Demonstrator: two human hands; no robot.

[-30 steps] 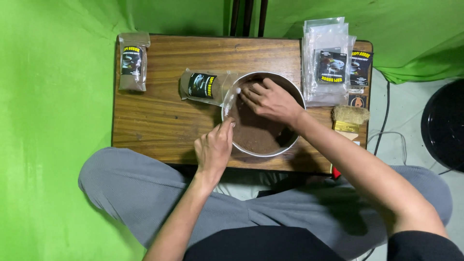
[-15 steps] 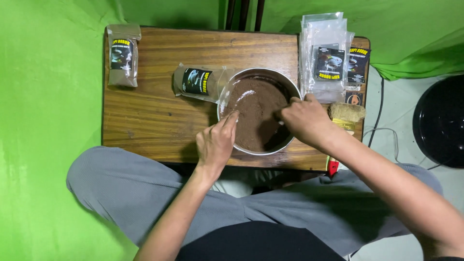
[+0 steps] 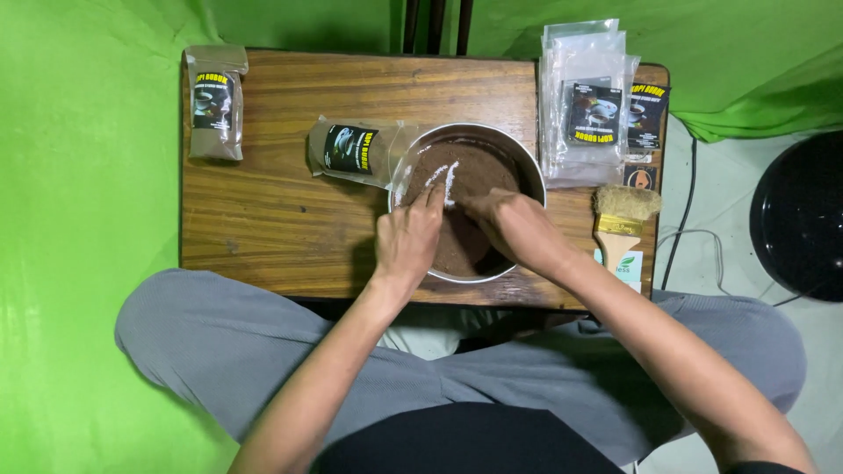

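1 head-worn view, straight down, close over wooden table (image 3: 290, 228); lap below

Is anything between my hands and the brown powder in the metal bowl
Nothing visible. The left hand and the right hand both reach inside the metal bowl, right at the brown powder.

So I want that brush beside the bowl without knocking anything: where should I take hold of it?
Probably by the brush's pale wooden handle, coming from the near table edge with the right hand. It lies flat with bristles pointing away toward the stack of clear pouches, and the handle end is bare and nearest you, right of the metal bowl.
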